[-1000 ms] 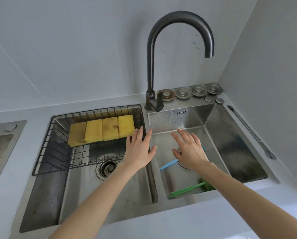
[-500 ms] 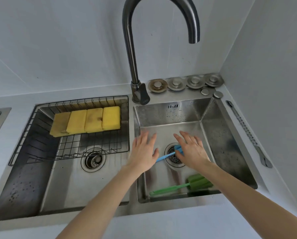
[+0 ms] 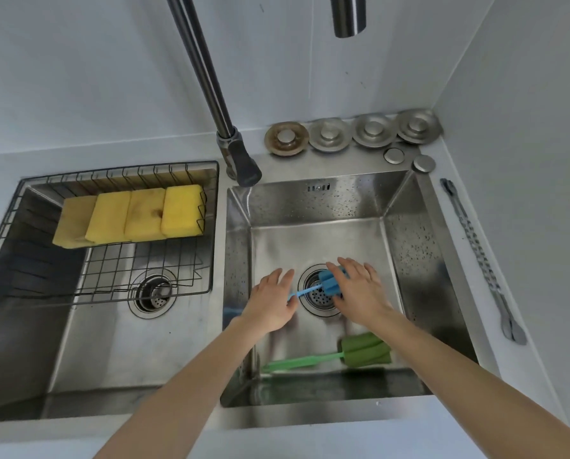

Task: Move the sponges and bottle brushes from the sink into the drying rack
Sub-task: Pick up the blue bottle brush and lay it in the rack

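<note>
A blue bottle brush (image 3: 329,283) lies across the drain (image 3: 316,301) of the right sink basin (image 3: 313,200). My right hand (image 3: 359,294) hovers over its foam head, fingers spread, and my left hand (image 3: 272,301) covers its thin handle end, fingers also apart. Neither hand has closed on it. A green bottle brush (image 3: 363,352) rests near the basin's front wall. Several yellow sponges (image 3: 134,213) lean in a row at the back of the wire drying rack (image 3: 28,226) over the left basin.
The dark faucet (image 3: 210,91) rises between the basins, its spout (image 3: 348,14) above the right one. Several metal drain stoppers (image 3: 349,132) line the back ledge. A long twisted metal tool (image 3: 475,256) lies on the right counter by the wall.
Both hands went down into the right basin and now sit at the blue brush. The view moved forward and tilted further down over the sinks.
</note>
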`<move>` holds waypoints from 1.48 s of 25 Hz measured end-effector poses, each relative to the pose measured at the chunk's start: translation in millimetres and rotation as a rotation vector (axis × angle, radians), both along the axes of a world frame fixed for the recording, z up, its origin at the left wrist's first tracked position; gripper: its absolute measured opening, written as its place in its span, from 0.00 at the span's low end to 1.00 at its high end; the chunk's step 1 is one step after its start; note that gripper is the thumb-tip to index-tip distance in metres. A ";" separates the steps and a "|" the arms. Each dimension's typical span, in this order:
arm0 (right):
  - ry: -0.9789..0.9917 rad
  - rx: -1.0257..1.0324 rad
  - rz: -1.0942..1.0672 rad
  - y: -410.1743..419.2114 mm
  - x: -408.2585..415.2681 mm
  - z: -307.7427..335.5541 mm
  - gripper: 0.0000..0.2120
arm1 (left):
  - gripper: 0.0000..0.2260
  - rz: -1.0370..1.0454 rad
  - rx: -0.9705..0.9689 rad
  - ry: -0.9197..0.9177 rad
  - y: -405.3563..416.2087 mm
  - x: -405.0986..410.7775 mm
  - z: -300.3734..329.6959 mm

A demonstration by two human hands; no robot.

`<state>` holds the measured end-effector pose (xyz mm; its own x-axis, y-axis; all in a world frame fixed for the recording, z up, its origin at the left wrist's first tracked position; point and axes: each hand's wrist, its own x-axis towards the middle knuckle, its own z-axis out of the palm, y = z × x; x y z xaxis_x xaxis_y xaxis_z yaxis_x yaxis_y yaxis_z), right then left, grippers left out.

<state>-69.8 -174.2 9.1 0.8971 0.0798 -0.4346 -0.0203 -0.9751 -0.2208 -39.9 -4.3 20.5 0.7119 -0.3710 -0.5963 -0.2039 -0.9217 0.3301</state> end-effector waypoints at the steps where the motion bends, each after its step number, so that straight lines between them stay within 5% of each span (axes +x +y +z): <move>1: 0.020 -0.011 0.017 -2.4 2.9 -5.2 0.31 | 0.25 0.005 0.016 0.020 -1.0 1.6 -5.4; 20: -0.089 0.051 0.011 -5.4 16.2 -50.2 0.25 | 0.18 0.101 0.128 0.129 -0.1 4.3 -62.9; 37: -0.145 0.117 -0.121 -26.1 -4.1 1.4 0.25 | 0.03 0.322 -0.287 -0.026 15.7 33.0 20.4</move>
